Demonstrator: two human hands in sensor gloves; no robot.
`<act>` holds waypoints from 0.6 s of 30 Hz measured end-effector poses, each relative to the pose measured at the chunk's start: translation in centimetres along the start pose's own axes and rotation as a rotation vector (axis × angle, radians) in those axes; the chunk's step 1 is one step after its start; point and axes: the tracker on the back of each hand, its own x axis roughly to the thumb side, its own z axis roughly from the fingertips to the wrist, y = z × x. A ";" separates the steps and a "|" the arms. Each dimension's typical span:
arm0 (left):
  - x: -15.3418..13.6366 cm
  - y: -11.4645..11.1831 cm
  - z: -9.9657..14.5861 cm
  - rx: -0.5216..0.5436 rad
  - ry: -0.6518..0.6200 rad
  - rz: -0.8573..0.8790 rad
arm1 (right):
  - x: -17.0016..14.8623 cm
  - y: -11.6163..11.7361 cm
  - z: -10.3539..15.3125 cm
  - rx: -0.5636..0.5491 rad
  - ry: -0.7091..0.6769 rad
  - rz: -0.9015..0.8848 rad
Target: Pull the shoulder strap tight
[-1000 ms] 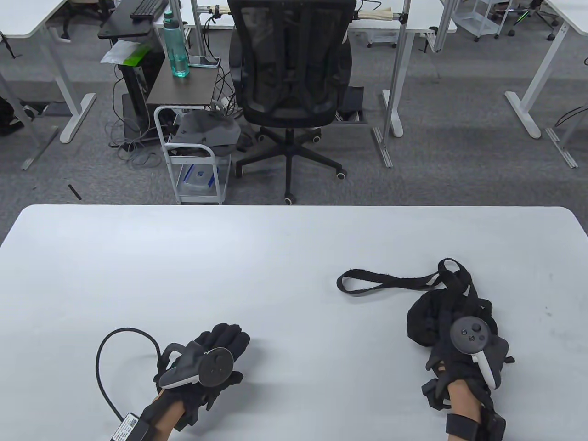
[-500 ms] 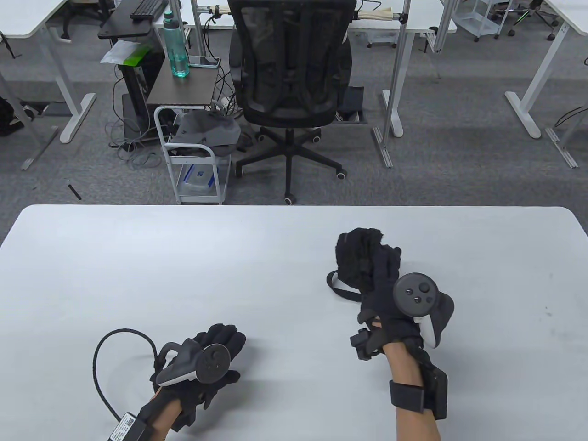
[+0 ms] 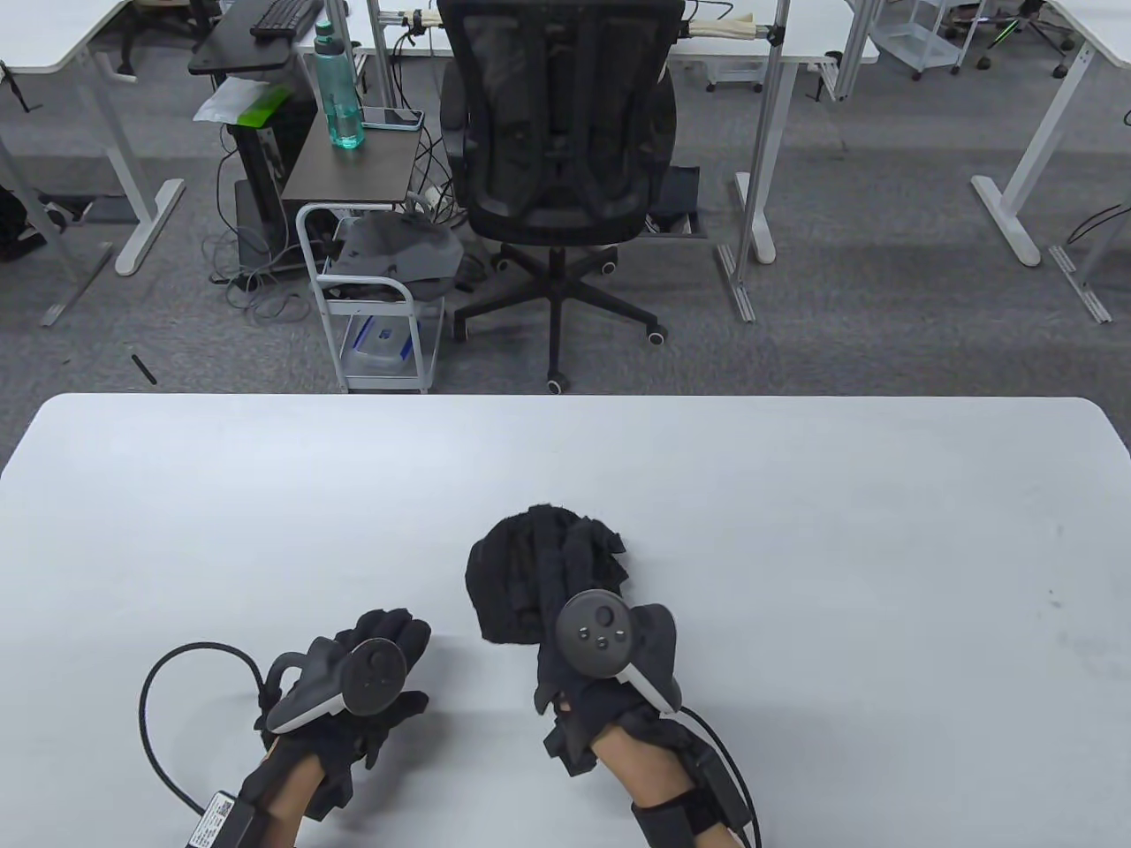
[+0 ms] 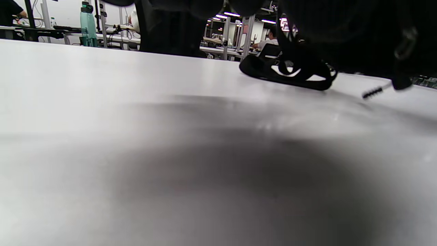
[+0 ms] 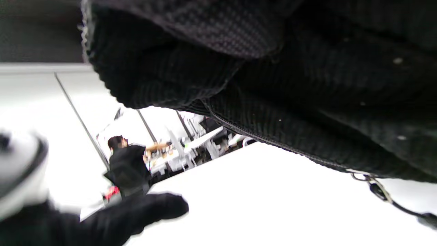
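Your right hand holds a bunched black bag, its fingers curled into the fabric so that the bundle sits under and just beyond them, on the white table. In the right wrist view the dark ribbed cloth, a zip line and a small ring with a pull fill the top of the frame, right against your fingers, which cannot be told from the fabric there.

The strap shows only in the left wrist view: a flat black loop with a pale underside, lying on the table below the bag and your right hand. Its loop hangs under your right fingers, but whether they touch it you cannot tell from these views.

Your left hand rests palm down on the table, just beside the bag and to its left, holding nothing, fingers lying loosely together and pointing away from you. A black cable loops out from that wrist.
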 end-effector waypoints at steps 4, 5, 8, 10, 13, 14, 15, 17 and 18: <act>-0.3 0.0 0.0 -0.002 0.012 0.001 | 0.3 4.2 1.1 0.097 -0.020 0.074; -0.3 0.0 0.0 -0.001 0.014 0.001 | 0.3 5.0 1.3 0.112 -0.025 0.088; -0.4 0.0 0.0 -0.006 0.019 0.007 | 0.6 8.4 2.0 0.226 -0.041 0.158; -0.5 -0.1 0.1 -0.008 0.021 0.009 | 0.5 11.1 2.5 0.413 -0.020 0.204; -0.5 -0.1 0.1 -0.012 0.023 0.010 | 0.5 13.8 3.4 0.591 -0.004 0.284; -0.5 -0.1 0.1 -0.012 0.023 0.011 | 0.7 14.0 3.6 0.585 -0.026 0.341; -0.5 -0.1 0.1 -0.013 0.022 0.013 | 0.7 13.9 3.6 0.578 -0.043 0.350; -0.5 -0.1 0.0 -0.017 0.019 0.015 | 0.4 13.8 3.5 0.588 -0.022 0.265; -0.5 -0.2 0.1 -0.018 0.018 0.016 | 0.1 13.6 3.5 0.589 -0.005 0.202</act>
